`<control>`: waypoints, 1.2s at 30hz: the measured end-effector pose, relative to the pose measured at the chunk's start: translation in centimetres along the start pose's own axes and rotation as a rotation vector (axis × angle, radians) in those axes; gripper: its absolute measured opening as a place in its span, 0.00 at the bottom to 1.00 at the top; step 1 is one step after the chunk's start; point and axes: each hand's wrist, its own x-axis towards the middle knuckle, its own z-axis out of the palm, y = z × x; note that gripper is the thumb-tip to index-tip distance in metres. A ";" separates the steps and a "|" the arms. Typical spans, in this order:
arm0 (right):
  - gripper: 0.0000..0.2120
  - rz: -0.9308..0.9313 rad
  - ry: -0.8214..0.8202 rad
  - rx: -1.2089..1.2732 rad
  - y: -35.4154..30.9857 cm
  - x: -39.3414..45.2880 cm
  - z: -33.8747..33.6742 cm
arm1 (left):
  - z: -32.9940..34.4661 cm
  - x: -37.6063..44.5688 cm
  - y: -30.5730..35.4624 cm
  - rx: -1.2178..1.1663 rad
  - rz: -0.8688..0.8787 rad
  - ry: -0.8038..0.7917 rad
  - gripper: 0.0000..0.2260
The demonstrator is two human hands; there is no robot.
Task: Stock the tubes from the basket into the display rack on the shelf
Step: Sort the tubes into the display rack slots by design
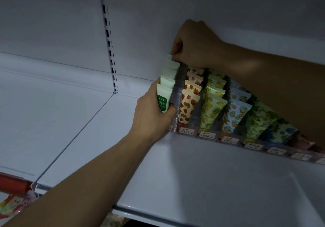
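A clear display rack [207, 135] stands on the white shelf [193, 174], with lanes of patterned tubes. The leftmost lane holds several pale green tubes [167, 84]. My left hand [153, 114] grips the front green tube [162, 101] at the rack's left end, thumb against the lane divider. My right hand [193, 45] reaches over the rack and pinches the top edge of the rearmost green tube [170, 58]. Strawberry tubes [189, 102], lemon tubes [212, 109] and further floral tubes fill the lanes to the right. The basket is out of view.
The shelf's back wall has a slotted upright [110, 42] left of the rack. Another white shelf section [44, 121] lies to the left. A red rail [12, 184] and colourful packets [12, 204] show at the lower left. Price labels [207, 134] line the rack's front.
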 end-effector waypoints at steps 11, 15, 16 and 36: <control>0.10 0.011 0.020 -0.004 0.4 -0.9 0.0 | -0.1 -0.1 0.0 -0.049 -0.017 -0.019 0.23; 0.09 0.008 0.129 0.047 0.9 -2.1 -1.7 | -0.1 -0.1 0.0 -0.057 -0.012 -0.046 0.23; 0.09 0.017 0.162 0.061 1.2 -2.6 -2.3 | -0.1 -0.1 0.0 -0.061 -0.012 -0.047 0.23; 0.08 0.006 0.630 -0.024 2.9 -22.2 -1.0 | -2.5 -2.2 3.6 0.070 0.304 0.274 0.33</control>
